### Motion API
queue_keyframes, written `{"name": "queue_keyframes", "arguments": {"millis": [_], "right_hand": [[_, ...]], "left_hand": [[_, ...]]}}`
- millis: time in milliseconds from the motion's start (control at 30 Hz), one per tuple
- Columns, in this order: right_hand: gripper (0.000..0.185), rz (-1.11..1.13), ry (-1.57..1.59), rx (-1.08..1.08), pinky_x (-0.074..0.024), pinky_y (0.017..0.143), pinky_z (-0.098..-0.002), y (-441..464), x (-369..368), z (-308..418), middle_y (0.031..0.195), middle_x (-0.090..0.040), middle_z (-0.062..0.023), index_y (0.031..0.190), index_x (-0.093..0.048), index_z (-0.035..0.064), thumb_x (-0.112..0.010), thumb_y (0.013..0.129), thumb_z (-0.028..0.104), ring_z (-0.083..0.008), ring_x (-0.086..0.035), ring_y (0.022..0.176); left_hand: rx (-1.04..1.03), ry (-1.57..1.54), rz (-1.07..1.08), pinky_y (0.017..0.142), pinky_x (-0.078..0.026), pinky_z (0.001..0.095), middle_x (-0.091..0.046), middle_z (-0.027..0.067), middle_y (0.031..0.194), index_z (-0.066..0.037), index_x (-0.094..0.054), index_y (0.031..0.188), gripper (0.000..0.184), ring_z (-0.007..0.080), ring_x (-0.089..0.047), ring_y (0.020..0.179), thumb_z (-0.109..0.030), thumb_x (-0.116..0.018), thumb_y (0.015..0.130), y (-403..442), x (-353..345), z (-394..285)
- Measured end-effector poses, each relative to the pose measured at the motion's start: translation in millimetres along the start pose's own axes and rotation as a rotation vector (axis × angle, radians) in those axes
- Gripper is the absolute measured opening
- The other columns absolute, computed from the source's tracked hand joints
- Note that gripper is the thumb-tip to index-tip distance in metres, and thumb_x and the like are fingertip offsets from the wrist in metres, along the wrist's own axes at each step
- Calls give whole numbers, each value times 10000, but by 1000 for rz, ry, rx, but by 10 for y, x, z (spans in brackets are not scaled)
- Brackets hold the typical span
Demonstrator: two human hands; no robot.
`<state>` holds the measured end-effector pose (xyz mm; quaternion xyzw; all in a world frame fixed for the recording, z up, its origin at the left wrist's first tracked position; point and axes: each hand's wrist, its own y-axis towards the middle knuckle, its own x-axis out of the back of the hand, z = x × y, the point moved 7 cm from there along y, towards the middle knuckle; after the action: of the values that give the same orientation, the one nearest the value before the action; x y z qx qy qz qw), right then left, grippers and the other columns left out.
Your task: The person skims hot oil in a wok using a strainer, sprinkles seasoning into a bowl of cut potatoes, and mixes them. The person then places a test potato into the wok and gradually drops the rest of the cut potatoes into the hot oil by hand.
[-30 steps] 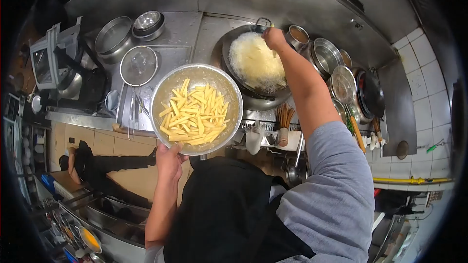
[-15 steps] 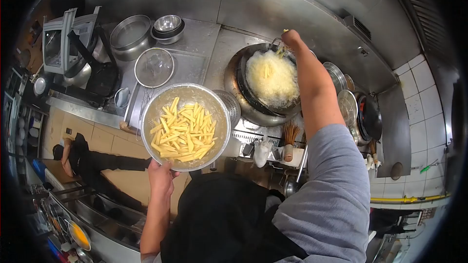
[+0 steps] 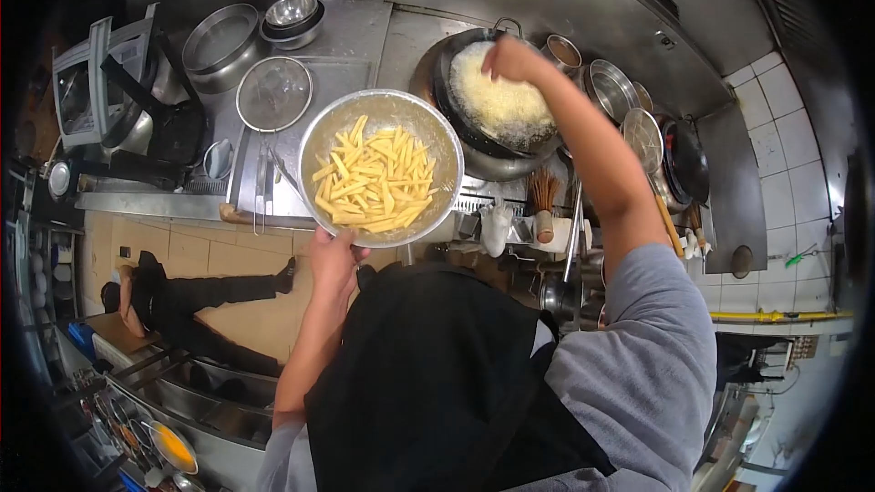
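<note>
My left hand point(image 3: 336, 258) grips the near rim of a metal bowl point(image 3: 448, 184), its thumb over the edge. Pale cut potato sticks point(image 3: 378, 178) lie inside the bowl. To the right, my right hand point(image 3: 516, 59) hangs over a large wok point(image 3: 445, 82) with its fingers bent downward; whether anything is between them is too small to tell. White-yellow foam point(image 3: 510, 109) bubbles across the oil in the wok and covers most of what is in it.
A round strainer point(image 3: 274, 94) and stacked metal bowls point(image 3: 221, 41) are on the steel counter at left. A bamboo brush point(image 3: 544, 210) stands before the wok. More pans and a strainer point(image 3: 643, 141) are at right. Another person point(image 3: 182, 301) is at lower left.
My right hand has come from the wok's far edge to over the foam. The bowl stays in my left hand, and the view has shifted.
</note>
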<state>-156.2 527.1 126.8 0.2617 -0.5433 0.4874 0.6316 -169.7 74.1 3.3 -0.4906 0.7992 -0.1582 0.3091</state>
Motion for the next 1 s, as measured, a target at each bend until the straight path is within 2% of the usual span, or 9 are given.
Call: {"name": "queue_keyframes", "arguments": {"millis": [100,200,300,400,467,533,667,800,1000], "right_hand": [[292,236,-114,1,-536,703,-348,-104,-1005,-465,783,-728,-130,834,-770,68,-505,734,-3,-225,-701,708],[279,19,31,-140,-524,756,-375,-291,-1184,-788,902,-714,-160,916,-765,116,-581,724,31,-284,-682,825],[316,-241,218,-55,-523,817,-369,-516,-694,-256,1020,-701,-176,1045,-715,93,-608,749,58,-312,-672,886],[471,-39,498,59,-491,914,-412,-806,-626,799,1222,-628,-175,1262,-606,130,-670,795,144,-332,-628,1041],[734,-135,153,350,-473,951,-465,-890,-830,1255,1371,-500,-197,1405,-463,207,-759,746,333,-335,-563,1157],[855,-64,-210,230,-456,970,-492,-899,-1120,1511,1341,-477,-230,1441,-411,272,-779,676,377,-328,-511,1220],[743,151,-183,242,-476,939,-441,-853,-1381,1719,1233,-517,-233,1381,-485,316,-753,690,355,-333,-558,1141],[495,105,19,212,-512,838,-412,-610,-1430,1300,1080,-613,-199,1156,-649,186,-731,671,244,-374,-628,977],[278,-72,346,33,-535,750,-355,-436,-527,757,892,-702,-122,1022,-686,64,-740,769,164,-213,-666,776]], "left_hand": [[9,19,52,542,-540,271,-640,90,1038,-20,-523,1163,293,164,-642,747,22,-535,874,48,-45,49],[10,52,58,548,-547,267,-645,97,1043,-12,-523,1167,295,169,-651,759,18,-543,874,114,-90,78],[10,83,69,536,-548,254,-655,105,1036,3,-538,1151,284,172,-661,760,20,-552,868,168,-148,132],[25,133,128,535,-529,247,-653,90,1011,-30,-550,1145,274,158,-644,738,9,-541,874,163,-312,157],[17,157,148,526,-526,246,-653,87,1008,-34,-559,1138,272,155,-642,720,12,-535,870,132,-482,134],[-6,156,204,521,-524,245,-652,84,997,-36,-551,1144,280,151,-639,713,11,-533,868,67,-693,81],[33,151,162,527,-541,272,-660,109,1010,-4,-562,1122,285,177,-663,759,24,-529,840,306,-847,90],[97,96,195,548,-540,273,-654,108,1027,-19,-541,1154,303,182,-655,778,15,-526,853,445,-930,157],[92,94,239,564,-533,286,-640,109,1022,-44,-492,1145,282,193,-635,764,-11,-532,867,510,-1153,93]]}}
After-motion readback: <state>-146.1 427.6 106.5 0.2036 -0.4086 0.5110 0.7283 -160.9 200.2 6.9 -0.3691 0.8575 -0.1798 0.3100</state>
